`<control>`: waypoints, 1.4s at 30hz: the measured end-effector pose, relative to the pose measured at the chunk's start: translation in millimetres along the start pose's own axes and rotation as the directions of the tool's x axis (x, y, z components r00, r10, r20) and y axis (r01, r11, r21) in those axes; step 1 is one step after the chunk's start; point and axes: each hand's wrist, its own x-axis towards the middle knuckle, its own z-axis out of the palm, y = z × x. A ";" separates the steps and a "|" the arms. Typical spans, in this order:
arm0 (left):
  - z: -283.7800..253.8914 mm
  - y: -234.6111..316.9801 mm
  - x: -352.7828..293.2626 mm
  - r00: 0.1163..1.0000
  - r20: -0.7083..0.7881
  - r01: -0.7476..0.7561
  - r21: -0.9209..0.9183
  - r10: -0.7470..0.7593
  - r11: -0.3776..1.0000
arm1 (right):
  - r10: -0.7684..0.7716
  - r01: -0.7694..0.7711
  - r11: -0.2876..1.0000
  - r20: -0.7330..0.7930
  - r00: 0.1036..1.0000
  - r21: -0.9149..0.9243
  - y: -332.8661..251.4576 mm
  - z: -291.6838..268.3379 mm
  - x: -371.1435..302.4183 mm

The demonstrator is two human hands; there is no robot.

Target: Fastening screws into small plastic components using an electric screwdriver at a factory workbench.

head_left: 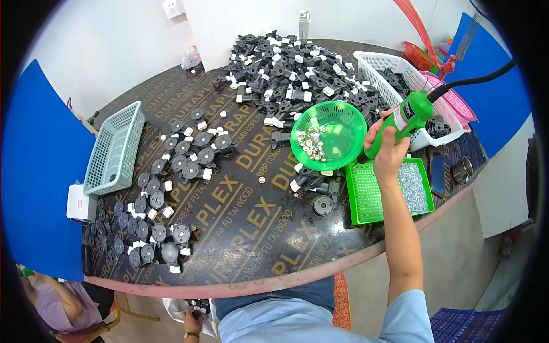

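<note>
Dark printed plywood table (246, 228), pinkish rim. Far centre: big heap of black and white parts (297, 68). Left: pale mesh basket (114, 150), rows of round grey parts (166, 194). Right: green round bowl (329, 136), green tray of screws (389, 191), white basket (380, 66).

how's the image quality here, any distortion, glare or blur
Head view: strong fisheye, the table edge bows and black corners ring the frame; light is even and soft, with a mild sheen on the dark tabletop; the right hand on the green power screwdriver and the green bowl look sharp, with no motion blur.
</note>
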 end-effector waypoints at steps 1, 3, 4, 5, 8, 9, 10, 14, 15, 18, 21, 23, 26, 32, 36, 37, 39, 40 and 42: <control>2.2 2.4 -1.3 0.995 -0.040 -0.087 0.041 0.089 0.995 | 0.007 -0.007 1.000 -0.005 1.000 -0.002 -0.3 -0.7 -0.7; -3.9 7.6 2.7 0.982 -0.078 -0.167 0.084 0.174 0.982 | 0.016 -0.016 1.000 -0.007 1.000 0.000 -0.5 -1.2 -0.5; -11.5 1.3 10.1 0.977 -0.022 -0.205 0.147 0.211 0.968 | 0.011 -0.011 1.000 0.002 1.000 -0.005 -0.4 -1.2 0.4; -18.3 -1.7 13.0 0.971 0.033 -0.240 0.208 0.239 0.948 | 0.007 -0.007 1.000 0.013 1.000 -0.004 -0.6 1.0 0.8; -85.8 86.0 17.3 0.929 0.353 -0.099 -0.038 0.106 0.994 | -0.006 0.006 0.998 0.007 1.000 -0.066 -3.5 3.8 -0.2; -113.5 126.6 10.2 0.888 0.443 -0.055 -0.160 0.122 0.986 | -0.001 0.002 0.997 0.002 1.000 -0.072 -3.1 5.1 -1.4; -141.8 170.7 -1.0 0.840 0.522 0.003 -0.276 0.147 0.961 | 0.005 -0.004 0.998 0.008 1.000 -0.057 -2.5 7.7 -3.0; -214.7 296.4 -30.0 0.802 0.324 -0.402 -0.329 0.502 0.854 | 0.027 -0.028 0.998 -0.010 1.000 -0.064 5.5 9.4 -1.8; -213.1 313.7 -24.4 0.796 0.134 -0.562 -0.199 0.590 0.803 | 0.029 -0.030 0.997 -0.026 0.999 -0.069 7.3 -0.3 -0.7; -200.1 348.7 2.8 0.558 -0.288 -0.730 0.276 0.779 0.625 | 0.047 -0.046 0.999 -0.088 0.995 0.009 -2.7 -17.8 4.2; -190.0 354.5 22.5 0.570 -0.239 -0.666 0.426 0.786 0.612 | 0.017 -0.012 0.996 -0.060 0.998 0.086 -35.1 -24.7 3.9; -183.9 357.1 28.1 0.583 -0.229 -0.626 0.484 0.779 0.611 | 0.042 -0.031 0.990 -0.076 0.996 0.141 -51.2 -27.3 0.1; -169.7 371.8 35.4 0.620 -0.183 -0.592 0.529 0.763 0.607 | 0.053 -0.041 0.974 -0.046 0.998 0.221 -82.3 -22.1 -7.7; -114.3 426.0 33.4 0.436 -0.139 -0.883 0.124 0.889 0.452 | 0.132 -0.226 0.845 0.220 0.966 0.485 -108.5 64.7 -38.3; -97.4 440.2 38.5 0.397 -0.132 -0.910 0.069 0.908 0.408 | 0.172 -0.293 0.831 0.281 0.944 0.473 -100.2 120.4 -52.1; -95.9 441.6 39.7 0.385 -0.124 -0.918 0.047 0.915 0.393 | 0.174 -0.291 0.836 0.279 0.944 0.465 -96.8 126.9 -52.8; -94.9 441.9 40.2 0.376 -0.116 -0.924 0.023 0.919 0.381 | 0.154 -0.266 0.875 0.288 0.945 0.404 -90.3 137.2 -53.2; -95.2 442.9 38.4 0.394 -0.097 -0.917 0.017 0.914 0.397 | 0.156 -0.267 0.877 0.289 0.944 0.400 -88.8 138.2 -52.7; -97.6 442.8 36.5 0.415 -0.077 -0.909 0.009 0.907 0.417 | 0.189 -0.312 0.883 0.344 0.920 0.351 -85.8 140.8 -52.8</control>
